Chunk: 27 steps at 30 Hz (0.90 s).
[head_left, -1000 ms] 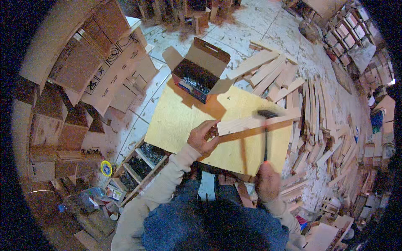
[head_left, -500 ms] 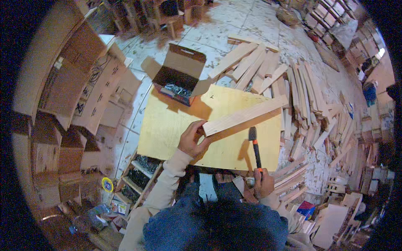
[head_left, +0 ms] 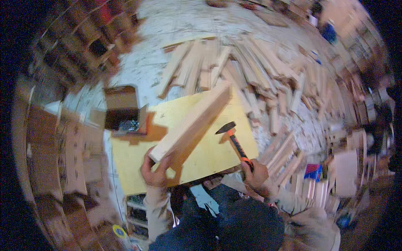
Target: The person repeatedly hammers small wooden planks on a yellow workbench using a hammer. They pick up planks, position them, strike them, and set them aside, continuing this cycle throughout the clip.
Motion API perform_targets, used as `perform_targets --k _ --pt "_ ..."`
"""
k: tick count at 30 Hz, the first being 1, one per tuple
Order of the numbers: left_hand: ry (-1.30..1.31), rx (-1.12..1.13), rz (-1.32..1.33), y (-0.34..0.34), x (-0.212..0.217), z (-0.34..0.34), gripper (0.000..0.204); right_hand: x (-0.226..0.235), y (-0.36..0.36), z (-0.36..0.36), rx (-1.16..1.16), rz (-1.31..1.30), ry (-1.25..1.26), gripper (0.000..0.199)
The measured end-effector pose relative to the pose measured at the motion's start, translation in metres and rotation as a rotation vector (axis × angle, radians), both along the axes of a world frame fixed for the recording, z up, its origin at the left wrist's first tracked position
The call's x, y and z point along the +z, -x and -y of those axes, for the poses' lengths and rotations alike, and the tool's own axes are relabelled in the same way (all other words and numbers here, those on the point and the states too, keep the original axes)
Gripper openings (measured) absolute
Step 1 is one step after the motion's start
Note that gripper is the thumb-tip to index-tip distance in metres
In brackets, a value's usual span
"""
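My left hand (head_left: 155, 170) is closed around the near end of a pale wooden board (head_left: 192, 120), which slants away to the far right above a yellow panel (head_left: 138, 165). In my right hand (head_left: 254, 175) is a hammer (head_left: 238, 146) with a dark head and a black and orange handle. Its head hangs over the panel's right part, apart from the board. An open cardboard box (head_left: 121, 100) with many small metal pieces, perhaps screws or nails, stands at the panel's far left corner. Motion blurs the picture somewhat.
Beyond the panel and to its right lie heaps of cut wooden strips (head_left: 247, 62) on the pale floor (head_left: 167, 25). Cardboard boxes (head_left: 46, 150) are stacked at the left. A red and blue box (head_left: 313, 171) sits at the right among more wood.
My view has swung to the right, so the panel and box appear further left. The board's near end is now closer to me, and its tilt is steeper. The hammer has turned, its head pointing left.
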State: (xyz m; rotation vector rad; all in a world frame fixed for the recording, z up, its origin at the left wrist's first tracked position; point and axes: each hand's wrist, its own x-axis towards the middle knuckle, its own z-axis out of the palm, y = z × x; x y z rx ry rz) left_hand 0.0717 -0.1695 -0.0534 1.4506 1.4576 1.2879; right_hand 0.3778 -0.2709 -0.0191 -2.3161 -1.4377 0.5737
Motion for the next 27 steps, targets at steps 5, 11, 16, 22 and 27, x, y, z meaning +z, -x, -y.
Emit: perform_targets --k 5,11,16,22,27 --pt "0.097 0.014 0.15 0.031 0.036 0.003 0.046 0.005 -0.018 -0.005 0.127 0.101 -0.024 0.047" --pt "0.175 -0.3 0.311 0.021 0.041 0.001 0.06 0.04 -0.016 -0.027 0.553 0.459 -0.736 0.059" --pt "0.196 -0.625 0.189 -0.033 0.035 -0.019 0.076 0.023 -0.051 0.018 0.561 0.395 -0.475 0.049" --pt "0.288 -0.705 0.315 -0.048 0.036 -0.03 0.069 0.047 -0.224 0.139 -0.222 0.747 -0.218 0.063" --pt "0.332 -0.596 0.237 -0.034 0.035 -0.026 0.065 0.088 -0.278 0.283 -0.317 0.638 0.128 0.083"
